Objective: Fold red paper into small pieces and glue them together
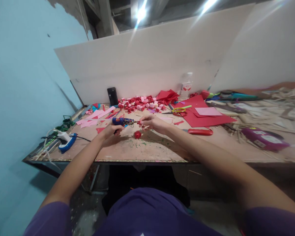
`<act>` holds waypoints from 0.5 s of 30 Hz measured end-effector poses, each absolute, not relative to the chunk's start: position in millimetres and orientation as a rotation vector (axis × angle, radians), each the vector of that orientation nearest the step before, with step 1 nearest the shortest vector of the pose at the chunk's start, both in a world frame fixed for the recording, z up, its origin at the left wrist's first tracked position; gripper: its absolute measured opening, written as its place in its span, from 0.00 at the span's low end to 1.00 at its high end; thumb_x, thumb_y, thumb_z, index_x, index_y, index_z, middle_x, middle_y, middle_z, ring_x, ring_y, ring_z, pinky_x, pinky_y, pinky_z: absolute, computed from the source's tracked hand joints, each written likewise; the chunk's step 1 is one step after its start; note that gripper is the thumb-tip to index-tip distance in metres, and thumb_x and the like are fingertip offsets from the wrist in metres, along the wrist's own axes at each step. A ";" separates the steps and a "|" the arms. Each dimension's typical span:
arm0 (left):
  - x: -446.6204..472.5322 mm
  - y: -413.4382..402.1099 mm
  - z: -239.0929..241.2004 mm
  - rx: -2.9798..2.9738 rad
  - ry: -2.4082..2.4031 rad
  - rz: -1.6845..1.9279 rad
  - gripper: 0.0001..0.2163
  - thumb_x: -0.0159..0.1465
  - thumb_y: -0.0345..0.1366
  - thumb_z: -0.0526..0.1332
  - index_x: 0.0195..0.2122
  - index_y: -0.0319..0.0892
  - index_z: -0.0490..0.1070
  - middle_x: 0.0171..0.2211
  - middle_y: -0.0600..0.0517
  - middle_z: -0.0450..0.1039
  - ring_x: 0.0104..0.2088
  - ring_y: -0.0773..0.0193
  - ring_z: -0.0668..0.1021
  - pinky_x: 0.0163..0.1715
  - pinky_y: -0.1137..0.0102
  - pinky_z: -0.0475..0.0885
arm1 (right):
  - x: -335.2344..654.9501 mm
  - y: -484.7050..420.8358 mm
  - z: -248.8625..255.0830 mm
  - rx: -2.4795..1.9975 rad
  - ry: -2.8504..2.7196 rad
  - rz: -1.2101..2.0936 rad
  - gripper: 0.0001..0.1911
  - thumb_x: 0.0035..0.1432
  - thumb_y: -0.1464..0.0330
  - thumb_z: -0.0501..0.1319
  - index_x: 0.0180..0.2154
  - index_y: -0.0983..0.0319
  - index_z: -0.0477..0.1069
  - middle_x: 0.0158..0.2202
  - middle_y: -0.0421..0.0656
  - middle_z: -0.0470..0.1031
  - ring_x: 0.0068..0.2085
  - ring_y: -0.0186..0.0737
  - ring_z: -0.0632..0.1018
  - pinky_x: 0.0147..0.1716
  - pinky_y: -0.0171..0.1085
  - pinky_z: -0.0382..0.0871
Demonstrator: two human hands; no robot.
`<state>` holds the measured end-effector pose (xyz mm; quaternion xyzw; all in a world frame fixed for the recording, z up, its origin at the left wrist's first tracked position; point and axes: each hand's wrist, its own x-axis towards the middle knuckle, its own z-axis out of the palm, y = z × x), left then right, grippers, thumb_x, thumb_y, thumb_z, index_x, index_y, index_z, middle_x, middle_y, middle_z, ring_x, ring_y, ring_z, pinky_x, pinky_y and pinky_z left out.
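My left hand is wrapped round the handle of a blue hot glue gun, whose nozzle points right. At the nozzle tip, my right hand pinches a small red piece; its exact shape is too small to make out. Just below the nozzle, a small red rounded object rests on the table. Behind both hands lies a heap of small red and pink folded pieces.
Red sheets, scissors and a red-handled knife lie right. A purple package sits farther right. At left are pink strips and a blue power strip. A phone and bottle stand behind.
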<state>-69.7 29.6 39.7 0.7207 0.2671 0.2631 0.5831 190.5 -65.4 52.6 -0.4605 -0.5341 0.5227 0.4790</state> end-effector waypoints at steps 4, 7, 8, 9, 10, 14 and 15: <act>-70.1 28.3 40.7 1.691 0.624 0.618 0.16 0.51 0.40 0.65 0.13 0.43 0.61 0.13 0.56 0.58 0.17 0.70 0.63 0.22 0.69 0.61 | 190.5 -65.0 52.7 -1.137 -1.302 1.264 0.11 0.48 0.67 0.77 0.33 0.64 0.82 0.32 0.45 0.81 0.31 0.35 0.79 0.31 0.33 0.77; -70.0 26.1 42.2 1.695 0.628 0.624 0.16 0.51 0.40 0.65 0.13 0.43 0.60 0.13 0.55 0.57 0.17 0.70 0.62 0.22 0.69 0.61 | 190.1 -64.9 52.5 -1.141 -1.308 1.263 0.11 0.48 0.66 0.77 0.33 0.64 0.81 0.31 0.44 0.80 0.30 0.35 0.79 0.31 0.33 0.77; -69.9 25.2 42.8 1.698 0.629 0.626 0.16 0.51 0.40 0.65 0.13 0.43 0.60 0.13 0.55 0.57 0.17 0.70 0.62 0.22 0.69 0.61 | 189.9 -65.0 52.5 -1.142 -1.310 1.262 0.11 0.48 0.66 0.76 0.33 0.64 0.81 0.31 0.44 0.80 0.30 0.34 0.79 0.31 0.33 0.77; -69.8 24.5 43.3 1.701 0.629 0.626 0.16 0.50 0.40 0.64 0.13 0.43 0.60 0.13 0.55 0.57 0.17 0.70 0.62 0.22 0.69 0.61 | 189.7 -65.1 52.5 -1.143 -1.313 1.261 0.11 0.48 0.66 0.76 0.33 0.64 0.81 0.31 0.44 0.80 0.29 0.34 0.79 0.31 0.33 0.77; -69.7 23.8 43.9 1.704 0.630 0.626 0.15 0.50 0.39 0.64 0.13 0.43 0.60 0.13 0.55 0.57 0.17 0.70 0.62 0.21 0.69 0.61 | 189.5 -65.3 52.6 -1.144 -1.316 1.260 0.11 0.48 0.66 0.76 0.33 0.64 0.81 0.31 0.44 0.80 0.29 0.34 0.79 0.31 0.33 0.77; -69.5 22.5 45.2 1.716 0.642 0.623 0.15 0.50 0.40 0.64 0.12 0.43 0.60 0.13 0.55 0.58 0.17 0.70 0.62 0.21 0.69 0.61 | 189.6 -65.7 52.8 -1.150 -1.323 1.255 0.12 0.47 0.66 0.77 0.33 0.64 0.82 0.31 0.43 0.80 0.30 0.35 0.79 0.31 0.33 0.77; -69.4 22.4 45.3 1.718 0.647 0.623 0.15 0.49 0.40 0.64 0.12 0.43 0.60 0.13 0.55 0.58 0.17 0.70 0.62 0.21 0.69 0.61 | 189.7 -65.6 52.6 -1.150 -1.327 1.254 0.12 0.47 0.66 0.77 0.33 0.64 0.81 0.30 0.43 0.79 0.30 0.35 0.79 0.31 0.34 0.77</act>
